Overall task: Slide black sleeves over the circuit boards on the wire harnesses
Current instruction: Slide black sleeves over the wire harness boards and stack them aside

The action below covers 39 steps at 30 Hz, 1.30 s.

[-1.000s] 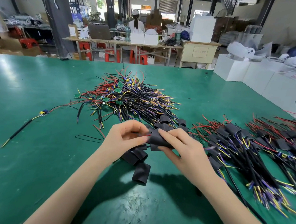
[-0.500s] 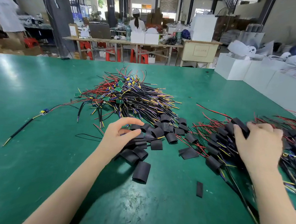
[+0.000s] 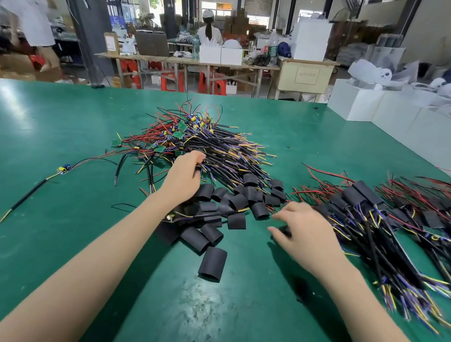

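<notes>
Reaching: left hand point(image 3: 185, 176) curled into bare harnesses point(image 3: 207, 148), hold unclear
Right hand point(image 3: 301, 229): loosely curled, holding nothing visible
Sleeves point(image 3: 212, 260): light, limp; pinch at mouth

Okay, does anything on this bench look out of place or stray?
One bare harness lies alone at the table's left, apart from the main wire pile. One black sleeve sits nearer than the loose sleeve heap.
</notes>
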### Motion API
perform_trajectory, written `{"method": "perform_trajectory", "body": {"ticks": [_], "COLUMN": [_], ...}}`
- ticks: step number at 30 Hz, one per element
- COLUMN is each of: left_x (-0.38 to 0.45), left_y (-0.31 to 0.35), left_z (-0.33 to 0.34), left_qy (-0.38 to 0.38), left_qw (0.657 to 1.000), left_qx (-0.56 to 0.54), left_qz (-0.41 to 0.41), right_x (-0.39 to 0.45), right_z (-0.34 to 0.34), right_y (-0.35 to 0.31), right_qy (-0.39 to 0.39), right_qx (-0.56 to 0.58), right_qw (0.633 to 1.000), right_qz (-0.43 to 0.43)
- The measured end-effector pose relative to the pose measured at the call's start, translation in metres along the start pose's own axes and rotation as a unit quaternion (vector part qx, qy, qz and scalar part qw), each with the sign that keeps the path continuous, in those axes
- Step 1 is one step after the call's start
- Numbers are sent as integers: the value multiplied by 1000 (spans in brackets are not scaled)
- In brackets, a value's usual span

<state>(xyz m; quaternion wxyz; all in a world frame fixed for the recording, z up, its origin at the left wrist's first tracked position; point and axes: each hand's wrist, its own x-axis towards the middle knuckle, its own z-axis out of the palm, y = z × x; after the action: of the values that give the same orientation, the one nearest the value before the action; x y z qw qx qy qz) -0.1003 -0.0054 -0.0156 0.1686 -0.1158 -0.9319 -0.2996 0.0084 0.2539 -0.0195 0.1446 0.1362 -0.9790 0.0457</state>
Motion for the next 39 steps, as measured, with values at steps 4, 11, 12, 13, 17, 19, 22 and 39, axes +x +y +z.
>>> {"method": "perform_trajectory", "body": {"ticks": [4, 11, 12, 13, 17, 19, 22, 39], "left_x": [27, 42, 42, 42, 41, 39, 33, 3], "left_y": [-3, -8, -9, -10, -12, -10, -13, -7], "left_z": [8, 18, 17, 16, 11, 9, 7, -3], "left_qy": [-63, -83, -68, -56, -42, -57, -94, -153], "left_qw": [985, 939, 938, 939, 951, 940, 895, 917], "left_qx": [158, 332, 340, 339, 306, 337, 432, 353], "left_qz": [24, 29, 25, 16, -8, 9, 57, 110], "right_x": [-2, -4, -3, -3, -2, -2, -1, 1], "right_z": [6, 6, 5, 5, 4, 4, 4, 13], "right_y": [-5, 1, 1, 1, 0, 1, 1, -4], "right_qy": [-76, -77, -76, -76, -74, -67, -64, -31], "right_qx": [-23, 19, 23, 23, 4, 3, 3, 42], "right_qw": [995, 994, 994, 994, 995, 995, 995, 997], "right_qz": [60, 71, 71, 71, 68, 70, 71, 53]}}
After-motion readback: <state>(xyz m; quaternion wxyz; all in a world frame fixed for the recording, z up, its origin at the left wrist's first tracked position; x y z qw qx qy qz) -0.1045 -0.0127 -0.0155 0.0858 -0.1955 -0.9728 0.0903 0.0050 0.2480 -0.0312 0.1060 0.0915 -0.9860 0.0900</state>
